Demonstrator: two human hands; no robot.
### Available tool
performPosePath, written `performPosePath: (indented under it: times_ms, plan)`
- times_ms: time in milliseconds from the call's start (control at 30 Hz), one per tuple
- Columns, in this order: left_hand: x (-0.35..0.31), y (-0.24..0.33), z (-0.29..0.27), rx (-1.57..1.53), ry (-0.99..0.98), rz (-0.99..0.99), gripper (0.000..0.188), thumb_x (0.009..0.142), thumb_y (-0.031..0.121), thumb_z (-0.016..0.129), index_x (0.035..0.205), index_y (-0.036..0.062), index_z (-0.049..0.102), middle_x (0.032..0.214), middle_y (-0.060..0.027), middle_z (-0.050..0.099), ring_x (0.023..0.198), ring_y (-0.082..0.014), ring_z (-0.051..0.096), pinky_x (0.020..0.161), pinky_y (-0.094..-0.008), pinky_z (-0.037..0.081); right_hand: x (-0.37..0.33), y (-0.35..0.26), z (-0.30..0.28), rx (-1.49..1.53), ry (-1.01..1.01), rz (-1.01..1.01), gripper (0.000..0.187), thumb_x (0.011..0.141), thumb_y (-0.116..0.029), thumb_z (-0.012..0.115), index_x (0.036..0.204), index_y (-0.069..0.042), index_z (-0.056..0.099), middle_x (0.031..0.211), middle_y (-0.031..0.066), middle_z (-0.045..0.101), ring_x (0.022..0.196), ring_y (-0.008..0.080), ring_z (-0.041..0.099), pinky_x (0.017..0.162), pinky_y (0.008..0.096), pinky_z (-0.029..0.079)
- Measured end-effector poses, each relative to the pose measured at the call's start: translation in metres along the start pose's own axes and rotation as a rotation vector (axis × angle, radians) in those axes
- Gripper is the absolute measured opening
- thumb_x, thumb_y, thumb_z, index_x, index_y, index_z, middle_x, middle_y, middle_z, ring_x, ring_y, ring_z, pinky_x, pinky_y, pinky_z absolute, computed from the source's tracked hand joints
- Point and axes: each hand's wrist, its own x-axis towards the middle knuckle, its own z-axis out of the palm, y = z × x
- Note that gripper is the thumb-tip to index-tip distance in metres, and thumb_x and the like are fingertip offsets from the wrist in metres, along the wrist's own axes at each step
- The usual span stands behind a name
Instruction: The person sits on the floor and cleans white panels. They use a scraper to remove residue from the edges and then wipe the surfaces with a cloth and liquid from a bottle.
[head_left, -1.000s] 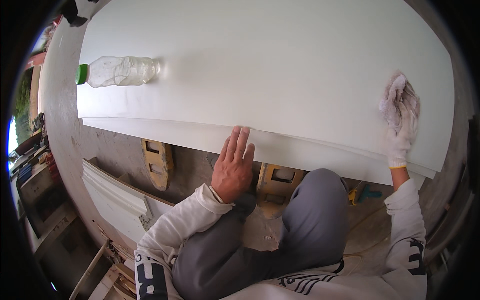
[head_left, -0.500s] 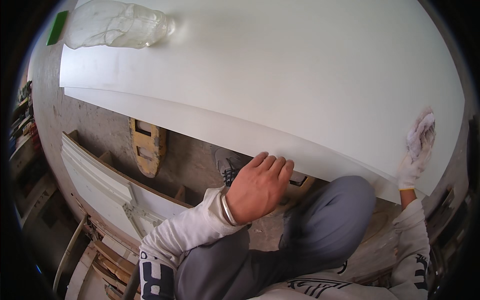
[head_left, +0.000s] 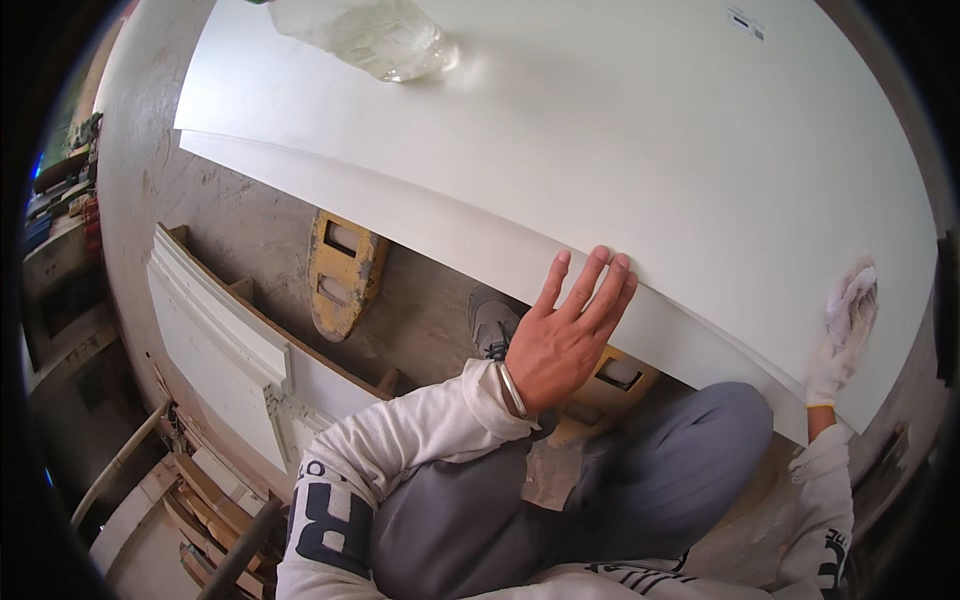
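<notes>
The cloth work on the white panel point(head_left: 620, 150) looks under way rather than finished, judging by the bunched cloth point(head_left: 852, 296) that lies against the panel near its right end, with the gloved right hand point(head_left: 828, 365) closed on it, the fingers partly hidden by the folds. The bare left hand point(head_left: 565, 350) holds nothing: its fingers are straight and a little spread, their tips resting around the near edge of the panel, where the lower white sheet point(head_left: 400, 215) sticks out from underneath as a narrow strip. How much of the surface has been covered is hard to say (the finish is so pale and even that no wiped track, damp patch or dust line shows). Most of the face that can be seen looks smooth; a small printed label point(head_left: 746, 24) at the upper right remains on it, and the clear plastic bottle point(head_left: 370, 35), cut off by the upper edge of the view, lies on its side on the left part, so the patch beneath it is not bare. The lower sheet is mostly hidden, and whether it has been gone over cannot be told; a yellow slotted support point(head_left: 340, 315) shows below both sheets, near the left end
</notes>
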Motion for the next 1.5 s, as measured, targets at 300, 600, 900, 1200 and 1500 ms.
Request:
performPosePath:
  times_ms: [300,600,900,1200,1500]
  plan:
    - [-0.006,-0.004,0.003,0.022,0.055,0.054,0.063,0.087,0.013,0.055,0.146,-0.0069,0.048,0.152,-0.0197,0.043,0.147,-0.0364,0.038,0.124,-0.0584,0.025,-0.024,0.037,0.008,-0.084,0.060,0.005,0.053,0.090,-0.003,0.061,0.142,-0.007,0.055,0.151,0.0177,0.052,0.141,0.0374,0.048,0.117,0.0472,0.038]
    - [0.006,0.026,0.012,0.011,0.066,0.224,0.066,0.089,0.020,0.052,0.148,-0.0089,0.045,0.155,-0.0208,0.041,0.151,-0.0339,0.032,0.125,-0.0580,0.022,-0.014,0.008,0.007,-0.034,0.161,0.050,0.050,0.088,-0.005,0.061,0.138,-0.011,0.058,0.143,0.0167,0.057,0.135,0.0377,0.051,0.113,0.0490,0.041]
    - [0.004,0.031,0.024,-0.032,0.073,0.374,0.066,0.087,0.021,0.055,0.146,-0.0074,0.049,0.160,-0.0195,0.038,0.150,-0.0350,0.033,0.126,-0.0549,0.024,-0.028,0.019,0.017,-0.121,0.061,0.268,0.050,0.092,-0.019,0.067,0.140,-0.011,0.057,0.148,0.0166,0.054,0.139,0.0357,0.047,0.116,0.0463,0.038]
    - [0.029,0.042,0.022,-0.033,0.009,0.352,0.064,0.082,0.013,0.057,0.143,-0.0043,0.051,0.144,-0.0159,0.051,0.140,-0.0341,0.043,0.123,-0.0568,0.027,0.012,0.016,0.006,0.062,0.079,0.177,0.076,0.084,-0.003,0.067,0.155,-0.007,0.040,0.158,0.0204,0.041,0.149,0.0400,0.033,0.122,0.0473,0.031]
    - [0.086,0.090,-0.003,0.091,-0.194,0.479,0.076,0.076,0.003,0.064,0.150,0.0022,0.045,0.147,-0.0198,0.044,0.140,-0.0406,0.039,0.121,-0.0568,0.028,-0.248,-0.018,-0.054,0.063,0.089,0.669,0.070,0.075,0.001,0.067,0.143,-0.005,0.050,0.145,0.0203,0.053,0.139,0.0417,0.044,0.116,0.0495,0.038]
